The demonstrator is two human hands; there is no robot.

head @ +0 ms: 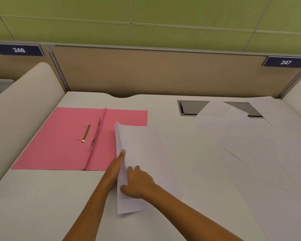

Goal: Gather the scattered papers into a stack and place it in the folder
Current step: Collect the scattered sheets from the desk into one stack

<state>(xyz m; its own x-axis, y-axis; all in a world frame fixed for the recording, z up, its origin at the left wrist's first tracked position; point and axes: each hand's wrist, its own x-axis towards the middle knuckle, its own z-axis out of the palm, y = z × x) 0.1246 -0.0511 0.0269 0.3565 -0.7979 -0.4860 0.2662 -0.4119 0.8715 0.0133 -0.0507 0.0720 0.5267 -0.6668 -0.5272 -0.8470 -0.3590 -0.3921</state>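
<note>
Head view: white desk [42,197], pink folder [59,145] lying open at left.
Paper stack [146,153]: right of folder, its left edge lifted and overlapping it.
Left hand [117,168]: under lifted edge, fingers straight.
Right hand [138,182]: on top, fingers loosely bent, pressing.
Loose papers [250,145]: scattered right.

An open folder [63,145] is lying on the left of the bench [42,206], with its fastener [85,133] on the left leaf. A sheet [146,162] is overlapping the folder's right edge. Loose papers [268,162] are being spread to the right, some covering a recessed hatch [191,107] at the back.
</note>
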